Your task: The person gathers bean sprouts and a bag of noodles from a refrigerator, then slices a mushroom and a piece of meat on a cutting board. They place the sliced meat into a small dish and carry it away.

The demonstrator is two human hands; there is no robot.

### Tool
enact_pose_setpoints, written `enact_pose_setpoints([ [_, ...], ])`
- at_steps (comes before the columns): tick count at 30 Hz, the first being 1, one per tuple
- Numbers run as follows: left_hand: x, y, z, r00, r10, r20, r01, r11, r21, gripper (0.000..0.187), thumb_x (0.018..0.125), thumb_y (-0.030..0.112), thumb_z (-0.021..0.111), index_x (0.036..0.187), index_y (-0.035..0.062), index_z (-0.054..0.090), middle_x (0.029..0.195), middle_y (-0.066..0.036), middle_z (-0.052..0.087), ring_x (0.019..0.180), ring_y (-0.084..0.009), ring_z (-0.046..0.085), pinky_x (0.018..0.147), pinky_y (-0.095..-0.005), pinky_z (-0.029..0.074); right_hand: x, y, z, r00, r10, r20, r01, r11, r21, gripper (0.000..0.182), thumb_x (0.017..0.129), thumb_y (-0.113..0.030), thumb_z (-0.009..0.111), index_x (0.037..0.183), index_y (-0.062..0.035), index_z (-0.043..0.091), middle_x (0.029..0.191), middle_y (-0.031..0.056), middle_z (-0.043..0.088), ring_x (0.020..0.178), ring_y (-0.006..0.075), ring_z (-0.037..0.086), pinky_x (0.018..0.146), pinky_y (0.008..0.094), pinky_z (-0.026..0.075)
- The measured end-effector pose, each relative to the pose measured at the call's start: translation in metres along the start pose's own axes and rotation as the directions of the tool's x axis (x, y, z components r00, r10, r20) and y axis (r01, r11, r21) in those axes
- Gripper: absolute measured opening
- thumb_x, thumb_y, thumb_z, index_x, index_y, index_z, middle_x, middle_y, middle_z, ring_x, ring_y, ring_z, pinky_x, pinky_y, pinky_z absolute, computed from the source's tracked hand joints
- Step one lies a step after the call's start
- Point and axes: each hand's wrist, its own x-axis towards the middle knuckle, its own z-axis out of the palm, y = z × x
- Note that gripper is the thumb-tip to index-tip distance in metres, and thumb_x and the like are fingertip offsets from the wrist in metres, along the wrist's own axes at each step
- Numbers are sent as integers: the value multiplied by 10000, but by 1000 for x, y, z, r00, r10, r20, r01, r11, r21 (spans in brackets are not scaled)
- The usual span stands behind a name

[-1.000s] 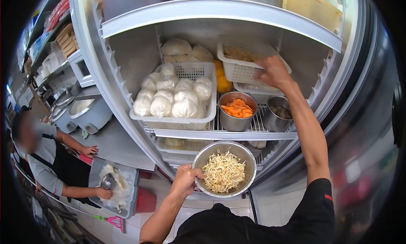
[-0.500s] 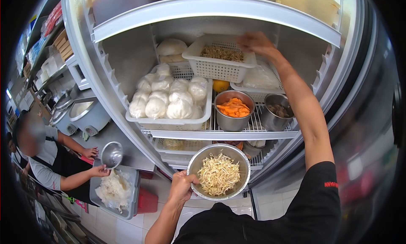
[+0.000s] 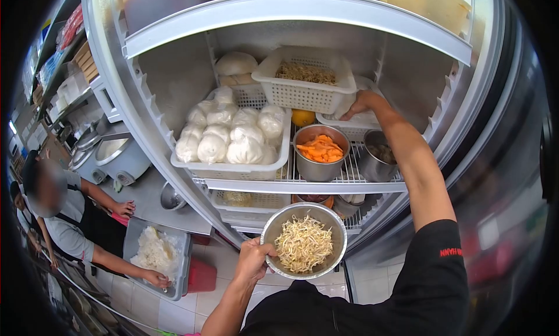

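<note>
My left hand (image 3: 254,260) grips the rim of a round metal bowl (image 3: 267,238), its thumb over the inside edge. Pale bean sprouts (image 3: 303,244) fill the bowl, held below the fridge shelf. Inside the fridge, my right hand (image 3: 362,105) reaches down over a white basket (image 3: 355,126) with a clear plastic bag (image 3: 342,109) in it. Its fingers stretch downward against the bag; no grip on it shows. Just left of that hand, a tilted white perforated basket (image 3: 303,91) holds browner sprouts (image 3: 307,74).
On the same shelf stand a basket of bagged white dough-like balls (image 3: 227,135), a pot of orange pieces (image 3: 319,169), a metal pot (image 3: 378,161) and an orange fruit (image 3: 303,118). At left, a co-worker (image 3: 64,219) reaches into a grey tub (image 3: 183,260); a metal bowl (image 3: 171,197) sits on the counter.
My right hand has moved from the rim of the upper sprout basket down to the bag in the lower basket. The co-worker's metal bowl has gone from the hand to the counter.
</note>
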Motion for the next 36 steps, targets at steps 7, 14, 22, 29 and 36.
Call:
enact_pose_setpoints([
  [7, 6, -9, -4, 1000, 1, 8, -1, 1000, -31, 161, 666, -88, 561, 811, -81, 632, 639, -128, 617, 391, -181, 536, 330, -287, 436, 14, 46, -11, 947, -300, -115, 283, 948, -143, 717, 564, -405, 882, 1156, -59, 674, 1187, 142, 648, 1133, 296, 593, 956, 378, 480],
  [14, -13, 13, 1, 997, 68, 23, -68, 998, 1, 202, 640, -111, 576, 829, -94, 647, 699, -140, 653, 470, -179, 589, 421, -277, 490, 4, 53, 17, 852, -279, -443, 354, 930, 94, 334, 706, -227, 759, 1007, -85, 736, 962, 157, 704, 930, 301, 673, 834, 389, 521],
  [22, -42, 157, -22, 890, 443, 110, -454, 884, 112, 206, 612, -97, 568, 802, -87, 647, 726, -140, 671, 545, -170, 632, 561, -280, 546, 37, 40, 31, 857, -80, -509, 281, 900, 333, 256, 826, -207, 653, 1008, -37, 716, 1032, 198, 682, 985, 333, 652, 881, 394, 498],
  [29, 29, 262, -32, 909, 415, -31, -408, 904, 126, 69, 722, 40, 538, 660, 18, 556, 530, -83, 532, 413, -186, 516, 363, -321, 447, 9, 35, 6, 992, -60, -110, 114, 805, 582, 497, 886, -320, 574, 1273, -7, 575, 1278, 196, 585, 1204, 334, 536, 1027, 370, 390],
  [36, 42, 263, -17, 820, 552, -152, -538, 833, 126, 278, 884, 260, 598, 701, 64, 529, 450, -20, 427, 407, -196, 546, 360, -339, 494, 22, 41, 9, 983, -136, -120, 175, 885, 431, 693, 669, -217, 805, 1267, 40, 567, 1208, 203, 621, 1117, 303, 587, 973, 345, 441],
])
